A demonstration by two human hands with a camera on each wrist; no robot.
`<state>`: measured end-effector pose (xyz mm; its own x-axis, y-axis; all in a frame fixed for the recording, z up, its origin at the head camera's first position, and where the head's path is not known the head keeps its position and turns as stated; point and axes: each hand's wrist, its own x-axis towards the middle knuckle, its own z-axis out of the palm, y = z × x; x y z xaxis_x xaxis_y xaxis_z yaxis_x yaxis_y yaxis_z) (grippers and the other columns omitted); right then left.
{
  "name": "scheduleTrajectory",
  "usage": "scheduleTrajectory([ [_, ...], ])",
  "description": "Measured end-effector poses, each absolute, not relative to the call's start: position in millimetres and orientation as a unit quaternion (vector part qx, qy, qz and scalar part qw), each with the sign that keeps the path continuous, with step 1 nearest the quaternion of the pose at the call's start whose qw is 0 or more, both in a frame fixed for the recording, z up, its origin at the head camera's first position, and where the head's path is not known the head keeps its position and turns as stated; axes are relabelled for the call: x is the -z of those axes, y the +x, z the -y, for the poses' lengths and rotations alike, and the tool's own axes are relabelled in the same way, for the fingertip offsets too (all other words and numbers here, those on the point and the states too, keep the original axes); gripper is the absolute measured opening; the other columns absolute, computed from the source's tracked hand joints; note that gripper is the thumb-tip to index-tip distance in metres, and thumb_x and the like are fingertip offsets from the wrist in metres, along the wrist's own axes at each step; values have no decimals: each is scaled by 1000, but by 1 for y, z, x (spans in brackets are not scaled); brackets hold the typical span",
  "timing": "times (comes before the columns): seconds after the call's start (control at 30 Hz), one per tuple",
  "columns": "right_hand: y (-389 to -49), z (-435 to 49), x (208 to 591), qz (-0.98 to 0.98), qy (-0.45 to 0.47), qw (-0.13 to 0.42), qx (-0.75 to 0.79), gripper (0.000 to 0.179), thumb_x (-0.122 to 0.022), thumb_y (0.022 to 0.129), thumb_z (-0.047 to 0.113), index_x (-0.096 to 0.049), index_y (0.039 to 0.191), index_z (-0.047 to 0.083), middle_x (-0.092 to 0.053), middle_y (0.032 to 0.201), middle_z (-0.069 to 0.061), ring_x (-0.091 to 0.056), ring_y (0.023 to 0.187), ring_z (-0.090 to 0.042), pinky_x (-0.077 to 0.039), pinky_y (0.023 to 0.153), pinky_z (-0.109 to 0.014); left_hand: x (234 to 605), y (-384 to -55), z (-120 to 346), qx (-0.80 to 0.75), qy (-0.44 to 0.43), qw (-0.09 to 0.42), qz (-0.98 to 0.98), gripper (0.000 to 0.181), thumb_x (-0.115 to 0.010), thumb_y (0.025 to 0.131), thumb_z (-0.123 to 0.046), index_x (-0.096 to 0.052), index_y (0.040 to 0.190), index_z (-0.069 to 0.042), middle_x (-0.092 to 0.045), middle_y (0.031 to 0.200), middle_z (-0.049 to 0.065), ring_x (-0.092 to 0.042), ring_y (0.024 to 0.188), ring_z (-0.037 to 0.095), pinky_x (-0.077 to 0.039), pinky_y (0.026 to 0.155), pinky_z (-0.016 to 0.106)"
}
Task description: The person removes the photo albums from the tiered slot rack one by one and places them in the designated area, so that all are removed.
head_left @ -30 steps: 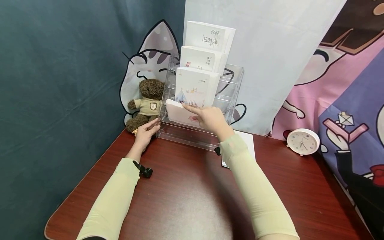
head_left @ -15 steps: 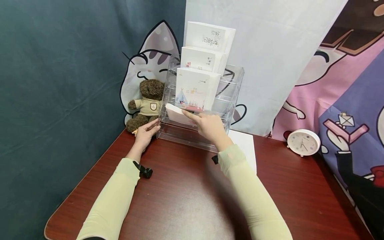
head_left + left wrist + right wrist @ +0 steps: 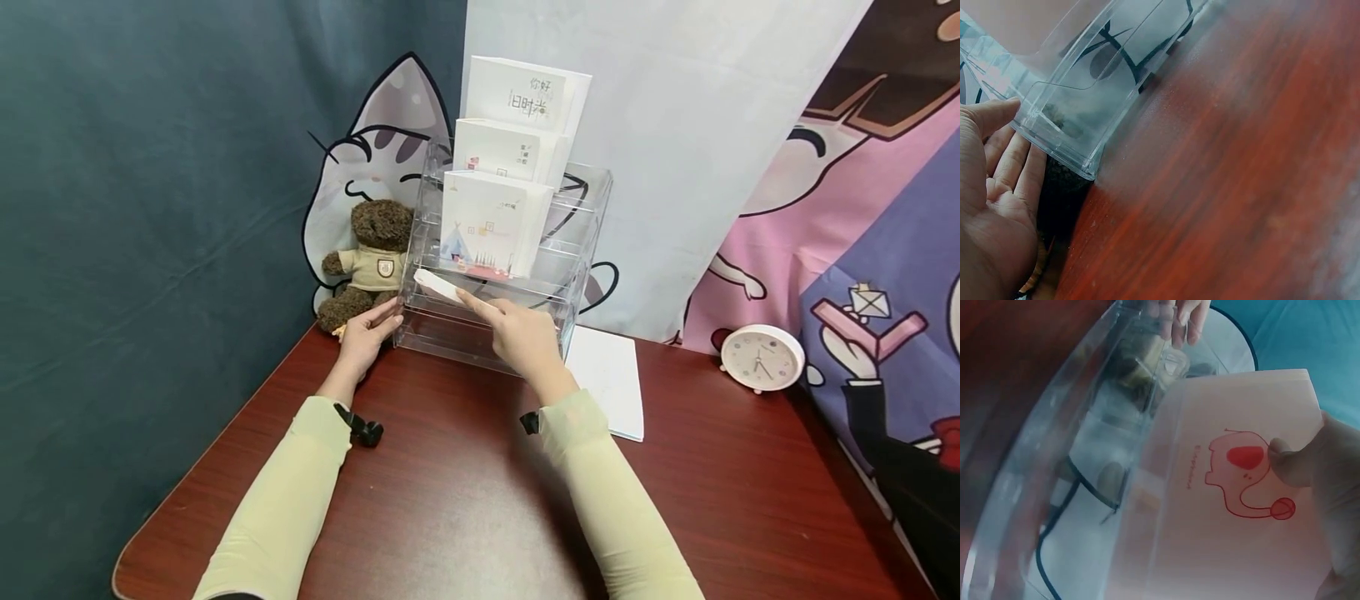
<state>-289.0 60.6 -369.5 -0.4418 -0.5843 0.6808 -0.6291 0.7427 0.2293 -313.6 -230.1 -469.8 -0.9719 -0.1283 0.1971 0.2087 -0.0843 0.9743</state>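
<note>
A clear acrylic tiered rack [image 3: 570,250] stands at the back of the dark wooden table [image 3: 450,500]. Three white cards [image 3: 487,221] stand in its upper tiers. My right hand [image 3: 504,323] pinches a pale pink card [image 3: 438,286] and holds it tilted at the lowest front tier. The right wrist view shows this card's red elephant drawing [image 3: 1241,481] with my thumb [image 3: 1294,464] pressed on its face. With straight fingers, my left hand [image 3: 369,331] rests against the rack's lower left front corner [image 3: 1072,147], as the left wrist view also shows.
A brown teddy bear [image 3: 371,254] sits left of the rack before a cat cut-out [image 3: 375,150]. A white sheet or notebook [image 3: 611,379] lies right of the rack. A round white clock [image 3: 761,357] stands at the far right. Cloth backdrops hang behind.
My right hand has come down and back toward me, and the pink card has tipped from nearly upright to a flatter slant. More of the white sheet shows. The left hand has stayed put.
</note>
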Motion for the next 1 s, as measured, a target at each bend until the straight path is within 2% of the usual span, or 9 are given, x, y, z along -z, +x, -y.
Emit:
scheduleTrajectory([
  [0.17, -284, -60, 388, 831, 349, 429, -57, 86, -52, 78, -10, -53, 146, 42, -71, 101, 10, -50, 50, -17, -40, 39, -33, 471, -313, 228, 739, -23, 110, 665, 49, -73, 94, -14, -60, 141, -8, -59, 141, 12, -55, 131, 18, -50, 97, 18],
  [0.37, -278, -59, 401, 812, 343, 467, -74, 82, -49, 80, -9, -56, 143, 43, -73, 107, 6, -65, 64, -20, -50, 45, -32, 471, -313, 226, 739, -25, 107, 664, 49, -74, 94, -14, -60, 141, -9, -58, 141, 11, -56, 130, 20, -51, 96, 20],
  [0.5, -278, -60, 399, 803, 340, 483, -83, 81, -46, 82, -9, -57, 143, 42, -74, 109, 8, -69, 69, -20, -50, 46, -32, 470, -312, 229, 737, -27, 112, 666, 49, -73, 94, -14, -60, 141, -9, -59, 141, 12, -58, 128, 18, -52, 95, 20],
  [0.63, -278, -66, 395, 794, 349, 485, -110, 80, -44, 81, -10, -59, 142, 40, -75, 111, 8, -73, 78, -21, -45, 42, -32, 474, -312, 230, 737, -25, 108, 666, 48, -73, 95, -13, -60, 141, -9, -59, 141, 12, -59, 127, 16, -52, 94, 19],
  [0.8, -273, -75, 380, 754, 389, 501, -170, 73, -46, 81, -9, -65, 137, 33, -75, 109, 4, -72, 71, -19, -43, 40, -30, 476, -312, 232, 733, -11, 99, 673, 48, -73, 95, -16, -61, 141, -12, -60, 139, 10, -60, 125, 15, -53, 93, 18],
  [1.0, -261, -84, 351, 698, 406, 534, -250, 46, -59, 93, -2, -71, 131, 22, -75, 96, -2, -70, 65, -17, -43, 39, -29, 470, -314, 231, 724, -9, 91, 684, 48, -73, 95, -21, -61, 142, -18, -59, 141, 8, -57, 129, 18, -52, 96, 21],
])
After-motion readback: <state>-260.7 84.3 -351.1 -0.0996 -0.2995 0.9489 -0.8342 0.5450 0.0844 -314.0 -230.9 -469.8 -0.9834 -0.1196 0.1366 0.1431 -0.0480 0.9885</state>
